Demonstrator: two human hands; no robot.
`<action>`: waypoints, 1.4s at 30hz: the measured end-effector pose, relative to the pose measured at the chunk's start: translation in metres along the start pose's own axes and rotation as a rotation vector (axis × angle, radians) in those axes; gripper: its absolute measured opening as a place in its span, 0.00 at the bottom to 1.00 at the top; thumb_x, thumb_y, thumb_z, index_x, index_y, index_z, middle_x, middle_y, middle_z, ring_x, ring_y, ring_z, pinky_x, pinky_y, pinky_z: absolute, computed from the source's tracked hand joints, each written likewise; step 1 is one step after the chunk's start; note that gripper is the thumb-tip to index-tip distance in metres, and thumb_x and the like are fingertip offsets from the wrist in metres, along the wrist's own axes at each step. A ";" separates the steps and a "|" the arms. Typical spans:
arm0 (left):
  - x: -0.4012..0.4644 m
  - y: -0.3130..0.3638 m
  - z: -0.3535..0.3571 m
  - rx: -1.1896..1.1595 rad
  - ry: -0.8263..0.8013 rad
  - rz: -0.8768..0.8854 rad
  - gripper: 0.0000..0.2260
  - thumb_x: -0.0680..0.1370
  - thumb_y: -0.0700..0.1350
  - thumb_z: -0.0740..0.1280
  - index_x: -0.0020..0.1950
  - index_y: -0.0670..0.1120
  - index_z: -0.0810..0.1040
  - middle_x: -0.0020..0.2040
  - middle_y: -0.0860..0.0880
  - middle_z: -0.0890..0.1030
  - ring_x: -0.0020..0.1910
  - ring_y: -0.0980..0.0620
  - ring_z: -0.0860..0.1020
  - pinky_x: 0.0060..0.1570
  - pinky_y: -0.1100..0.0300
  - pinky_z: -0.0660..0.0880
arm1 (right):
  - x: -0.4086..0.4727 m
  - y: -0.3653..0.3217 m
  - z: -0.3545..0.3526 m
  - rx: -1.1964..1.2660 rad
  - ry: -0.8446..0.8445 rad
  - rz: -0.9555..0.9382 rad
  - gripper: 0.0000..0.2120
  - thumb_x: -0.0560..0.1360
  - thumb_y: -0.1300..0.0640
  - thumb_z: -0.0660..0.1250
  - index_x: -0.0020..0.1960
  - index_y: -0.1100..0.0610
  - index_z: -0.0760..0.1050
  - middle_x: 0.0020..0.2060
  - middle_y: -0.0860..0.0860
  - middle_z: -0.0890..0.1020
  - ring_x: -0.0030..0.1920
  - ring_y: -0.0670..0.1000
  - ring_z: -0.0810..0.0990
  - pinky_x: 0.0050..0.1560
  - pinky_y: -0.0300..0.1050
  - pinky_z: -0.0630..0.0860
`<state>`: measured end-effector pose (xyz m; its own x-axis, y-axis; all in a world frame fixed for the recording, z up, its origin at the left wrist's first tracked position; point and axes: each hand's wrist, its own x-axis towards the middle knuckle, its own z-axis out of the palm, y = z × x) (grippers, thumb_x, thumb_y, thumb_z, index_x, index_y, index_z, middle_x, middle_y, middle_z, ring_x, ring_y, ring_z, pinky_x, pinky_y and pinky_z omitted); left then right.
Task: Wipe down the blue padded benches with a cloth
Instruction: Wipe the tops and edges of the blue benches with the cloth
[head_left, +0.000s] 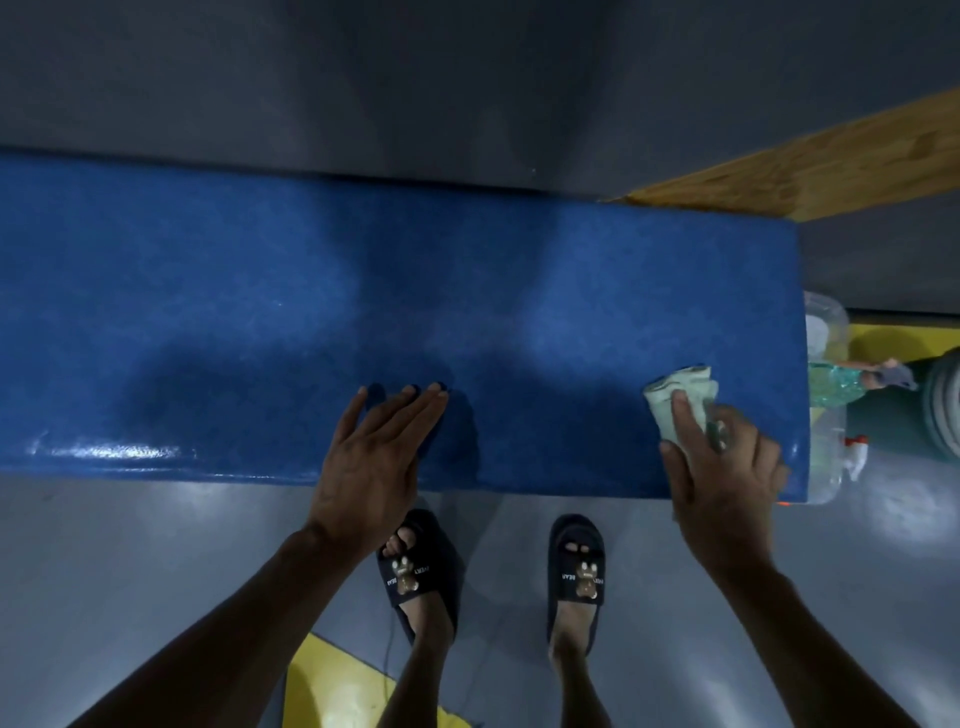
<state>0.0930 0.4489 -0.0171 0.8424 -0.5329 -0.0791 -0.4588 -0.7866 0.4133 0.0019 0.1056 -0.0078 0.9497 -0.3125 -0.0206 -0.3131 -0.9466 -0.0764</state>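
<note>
Fingers (688, 415) of the right hand (727, 473) lie curled over a bunched pale green cloth (683, 397), index finger laid along its top, thumb out to the side, pressing the wad onto the blue padded bench (395, 291) close to its front edge and near its right end. Cloth pokes out just ahead of the fingertips; rest of it is tucked under the palm.

Left hand (371, 462) is flat, fingers straight & slightly spread, tips touching the bench top w/ nothing under them (just bare vinyl, plus their shadow beyond the tips). Its wrist hangs past the front edge. Well apart from the right hand.

Just beyond the right fingers, past the bench end, stands a clear plastic bottle (826, 332) on the floor, w/ a second clear container w/ a white-and-red top (854, 457) nearer. A wooden board (810, 161) runs diagonally far ahead of the right fingertips.

Behind both wrists: two feet in dark slippers (576, 566) w/ bear prints, on grey floor (130, 561); a yellow floor patch (332, 686) sits further back.
</note>
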 end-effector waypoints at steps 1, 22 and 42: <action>0.000 0.000 0.001 -0.002 0.003 -0.003 0.25 0.78 0.39 0.61 0.76 0.47 0.67 0.74 0.51 0.70 0.73 0.48 0.69 0.72 0.38 0.62 | 0.000 0.000 0.000 0.057 0.015 -0.002 0.22 0.80 0.49 0.58 0.71 0.54 0.71 0.62 0.61 0.70 0.53 0.63 0.69 0.50 0.58 0.70; -0.001 -0.005 0.001 -0.002 0.013 0.021 0.23 0.80 0.42 0.55 0.76 0.46 0.68 0.74 0.50 0.71 0.72 0.47 0.71 0.72 0.38 0.62 | 0.006 -0.005 -0.005 0.144 -0.062 -0.126 0.23 0.78 0.54 0.65 0.72 0.47 0.69 0.59 0.57 0.71 0.52 0.60 0.72 0.46 0.56 0.75; 0.011 -0.016 -0.008 -0.097 0.027 0.018 0.28 0.74 0.32 0.69 0.72 0.48 0.73 0.67 0.51 0.79 0.66 0.48 0.75 0.72 0.39 0.63 | -0.009 -0.036 0.018 0.107 0.045 0.227 0.21 0.77 0.51 0.58 0.68 0.57 0.70 0.53 0.63 0.73 0.48 0.63 0.71 0.49 0.55 0.67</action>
<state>0.1114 0.4577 -0.0175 0.8420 -0.5375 -0.0471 -0.4457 -0.7421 0.5005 0.0051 0.1436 -0.0227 0.8532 -0.5215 -0.0053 -0.5138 -0.8388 -0.1799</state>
